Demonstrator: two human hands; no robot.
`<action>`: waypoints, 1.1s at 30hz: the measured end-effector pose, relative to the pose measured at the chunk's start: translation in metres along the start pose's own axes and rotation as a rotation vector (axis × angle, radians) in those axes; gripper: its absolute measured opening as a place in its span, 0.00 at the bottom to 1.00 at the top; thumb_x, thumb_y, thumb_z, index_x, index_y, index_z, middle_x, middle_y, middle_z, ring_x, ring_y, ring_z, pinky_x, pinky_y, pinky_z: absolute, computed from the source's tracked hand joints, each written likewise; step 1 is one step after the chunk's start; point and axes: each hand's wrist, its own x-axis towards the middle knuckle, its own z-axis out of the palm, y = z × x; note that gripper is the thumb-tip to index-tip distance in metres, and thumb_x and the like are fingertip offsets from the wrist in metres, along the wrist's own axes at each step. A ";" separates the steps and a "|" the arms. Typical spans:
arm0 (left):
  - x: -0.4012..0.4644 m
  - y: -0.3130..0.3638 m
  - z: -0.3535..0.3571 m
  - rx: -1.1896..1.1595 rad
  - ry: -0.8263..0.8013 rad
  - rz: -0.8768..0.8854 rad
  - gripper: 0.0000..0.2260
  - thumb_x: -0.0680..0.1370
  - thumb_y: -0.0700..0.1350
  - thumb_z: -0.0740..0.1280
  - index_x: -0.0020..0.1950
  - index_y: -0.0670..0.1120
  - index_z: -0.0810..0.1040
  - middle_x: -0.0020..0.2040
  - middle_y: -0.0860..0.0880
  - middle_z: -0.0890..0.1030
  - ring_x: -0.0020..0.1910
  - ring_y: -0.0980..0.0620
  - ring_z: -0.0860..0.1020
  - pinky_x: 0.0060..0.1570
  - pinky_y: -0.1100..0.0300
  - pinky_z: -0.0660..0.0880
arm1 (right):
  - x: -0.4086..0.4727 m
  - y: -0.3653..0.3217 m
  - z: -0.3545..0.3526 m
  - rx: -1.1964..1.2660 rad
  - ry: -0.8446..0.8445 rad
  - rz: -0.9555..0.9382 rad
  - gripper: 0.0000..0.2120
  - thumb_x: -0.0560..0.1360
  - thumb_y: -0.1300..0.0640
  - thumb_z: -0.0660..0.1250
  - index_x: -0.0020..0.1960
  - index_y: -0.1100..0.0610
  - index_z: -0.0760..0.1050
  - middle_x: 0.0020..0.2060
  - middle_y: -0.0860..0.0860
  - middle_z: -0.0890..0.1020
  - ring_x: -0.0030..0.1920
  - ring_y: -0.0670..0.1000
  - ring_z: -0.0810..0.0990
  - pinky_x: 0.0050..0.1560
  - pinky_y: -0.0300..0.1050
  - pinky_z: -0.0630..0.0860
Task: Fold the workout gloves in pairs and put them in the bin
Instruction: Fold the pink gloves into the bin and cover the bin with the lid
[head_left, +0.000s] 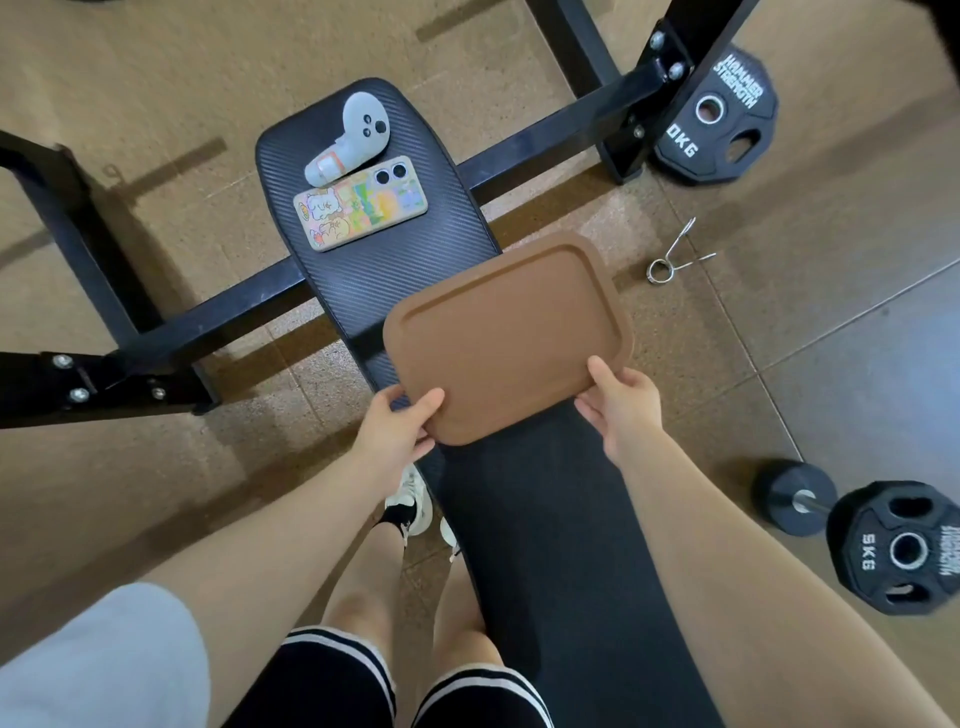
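Observation:
A brown rectangular bin (506, 332) with a raised rim is held flat over the black padded bench (384, 260); it looks shallow, like a tray. My left hand (397, 428) grips its near left corner, thumb on top. My right hand (621, 402) grips the near right corner, thumb on the rim. The bin holds nothing that I can see. No workout gloves show anywhere in view.
A grey controller (350, 137) and a phone (361, 203) in a colourful case lie at the bench's far end. Black rack frame bars (218, 312) cross under the bench. Weight plates (719, 117), a dumbbell (883, 540) and a spring collar (675, 254) lie on the floor to the right.

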 end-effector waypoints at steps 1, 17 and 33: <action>-0.003 -0.005 0.001 0.040 -0.024 -0.043 0.29 0.73 0.40 0.69 0.71 0.44 0.59 0.57 0.45 0.75 0.59 0.42 0.75 0.57 0.51 0.74 | -0.007 0.007 0.004 -0.020 -0.068 0.027 0.24 0.74 0.58 0.68 0.66 0.63 0.66 0.53 0.57 0.79 0.46 0.52 0.81 0.47 0.43 0.79; 0.003 -0.016 0.019 0.175 0.005 0.015 0.17 0.75 0.39 0.67 0.62 0.44 0.67 0.53 0.42 0.78 0.46 0.47 0.79 0.49 0.56 0.75 | -0.023 0.033 0.024 -0.059 -0.173 0.132 0.21 0.77 0.61 0.63 0.66 0.65 0.62 0.55 0.58 0.78 0.47 0.53 0.82 0.50 0.43 0.77; 0.014 0.029 -0.050 0.081 0.202 0.089 0.11 0.77 0.41 0.64 0.58 0.44 0.67 0.53 0.44 0.77 0.43 0.50 0.79 0.45 0.59 0.76 | -0.014 -0.017 0.068 -0.316 0.026 -0.293 0.13 0.79 0.58 0.56 0.64 0.53 0.64 0.52 0.55 0.78 0.31 0.48 0.79 0.36 0.41 0.76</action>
